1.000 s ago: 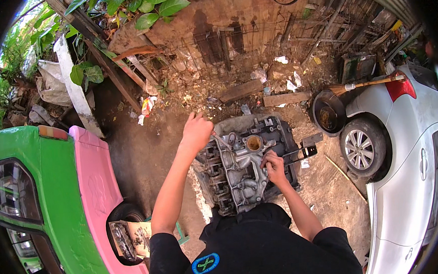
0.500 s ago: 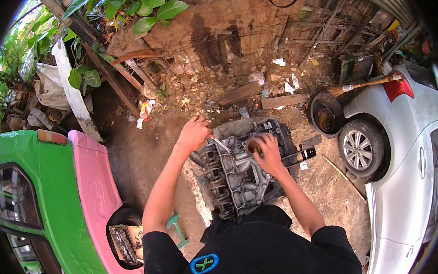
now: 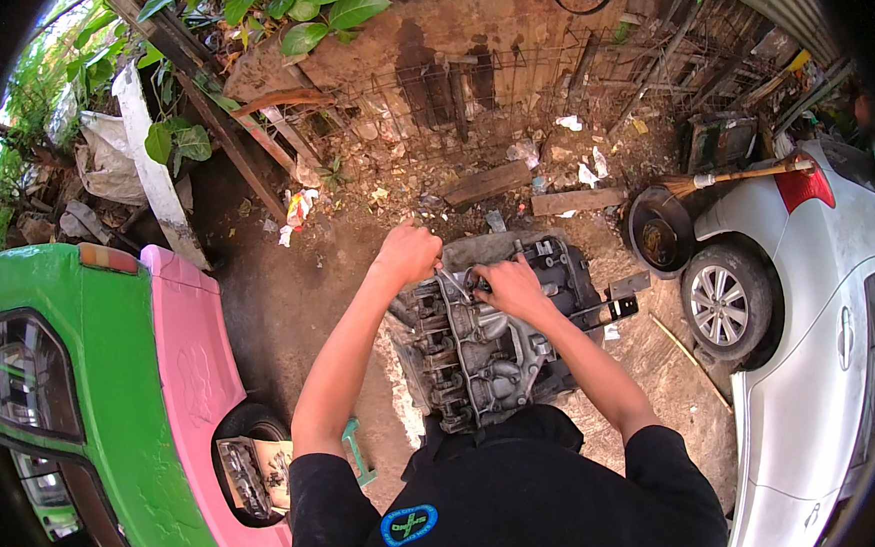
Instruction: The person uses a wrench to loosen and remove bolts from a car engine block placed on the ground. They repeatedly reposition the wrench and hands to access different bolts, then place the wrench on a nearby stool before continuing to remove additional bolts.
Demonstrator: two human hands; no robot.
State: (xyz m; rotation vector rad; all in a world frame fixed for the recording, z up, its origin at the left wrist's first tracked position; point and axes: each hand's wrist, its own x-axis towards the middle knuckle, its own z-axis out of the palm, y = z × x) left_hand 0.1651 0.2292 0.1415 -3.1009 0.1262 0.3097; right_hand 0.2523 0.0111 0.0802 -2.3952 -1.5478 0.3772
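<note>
A grimy metal engine sits in the centre of the frame, a row of exposed metal parts running down its left side, grey cast pipes curving across its middle and blackish parts along its right. A slim silver wrench slants down and rightward over the engine's upper left, its upper end hidden in a grip.
</note>
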